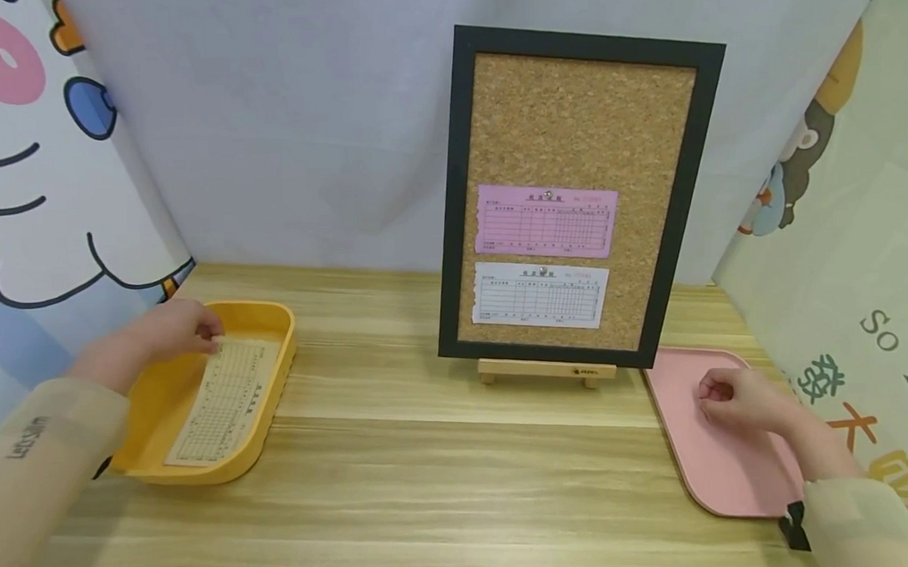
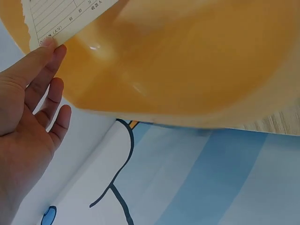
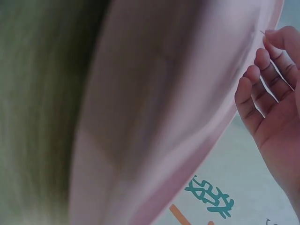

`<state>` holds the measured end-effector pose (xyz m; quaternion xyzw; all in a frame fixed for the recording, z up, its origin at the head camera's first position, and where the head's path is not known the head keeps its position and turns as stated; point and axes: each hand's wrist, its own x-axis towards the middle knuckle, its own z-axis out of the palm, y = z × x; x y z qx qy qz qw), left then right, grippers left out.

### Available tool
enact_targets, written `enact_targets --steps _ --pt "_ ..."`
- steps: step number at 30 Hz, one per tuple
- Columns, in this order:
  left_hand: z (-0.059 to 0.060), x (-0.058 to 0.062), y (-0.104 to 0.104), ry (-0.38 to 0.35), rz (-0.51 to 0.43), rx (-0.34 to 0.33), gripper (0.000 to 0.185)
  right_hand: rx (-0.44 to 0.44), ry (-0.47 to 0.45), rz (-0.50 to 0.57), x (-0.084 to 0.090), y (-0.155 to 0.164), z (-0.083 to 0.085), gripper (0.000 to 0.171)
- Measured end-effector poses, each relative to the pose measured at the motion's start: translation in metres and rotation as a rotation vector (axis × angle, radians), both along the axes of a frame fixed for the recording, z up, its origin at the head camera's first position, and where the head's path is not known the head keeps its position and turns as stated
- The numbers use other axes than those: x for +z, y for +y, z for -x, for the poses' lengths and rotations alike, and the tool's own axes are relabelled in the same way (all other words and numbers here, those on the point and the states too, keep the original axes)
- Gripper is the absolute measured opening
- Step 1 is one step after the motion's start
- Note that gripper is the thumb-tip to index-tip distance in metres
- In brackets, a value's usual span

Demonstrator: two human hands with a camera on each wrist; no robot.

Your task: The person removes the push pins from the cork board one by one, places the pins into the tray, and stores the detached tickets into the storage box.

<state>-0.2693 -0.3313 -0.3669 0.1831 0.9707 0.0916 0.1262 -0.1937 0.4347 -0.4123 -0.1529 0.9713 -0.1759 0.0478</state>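
Note:
My left hand (image 1: 174, 328) reaches into the yellow tray (image 1: 287, 343) and pinches a pale yellow receipt slip (image 1: 225, 400) at its far corner. In the left wrist view the slip's ragged edge (image 2: 29, 23) is by the thumb, and the other fingers are loosely bent. Over the pink tray (image 1: 739, 482), my right hand (image 1: 751, 400) pinches a pushpin (image 3: 262, 32); its thin point sticks out past the thumb and forefinger, while the head is hidden. A framed corkboard (image 1: 583, 120) bears a pink slip (image 1: 545, 222) and, below it, a white slip (image 1: 539, 295), each pinned near its top.
A small wooden stand (image 1: 547, 369) props the corkboard upright on the wood-grain table (image 1: 401, 485). Behind hangs a pale cloth (image 1: 291, 139), with printed cartoon sheets at the left and right sides. A black strap (image 1: 795, 526) shows by the right cuff.

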Motion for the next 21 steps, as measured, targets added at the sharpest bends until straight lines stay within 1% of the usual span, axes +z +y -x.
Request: enact_targets --steps 6,9,12,18,21 --pt "0.0 0.0 0.002 0.027 0.017 -0.016 0.01 -0.012 -0.07 0.066 -0.003 0.002 0.004 0.01" --pt "0.0 0.0 0.004 0.032 0.015 -0.01 0.009 -0.023 -0.095 0.078 -0.003 0.003 0.005 0.01" --pt "-0.001 0.002 0.005 0.042 0.02 -0.007 0.01 -0.028 -0.102 0.081 -0.003 0.004 0.006 0.01" --pt "-0.004 0.008 0.009 0.088 0.033 -0.018 0.02 -0.016 -0.093 0.087 -0.005 0.007 0.006 0.011" --pt "-0.004 0.011 0.012 0.096 0.021 0.003 0.023 -0.012 -0.095 0.084 -0.006 0.009 0.006 0.011"
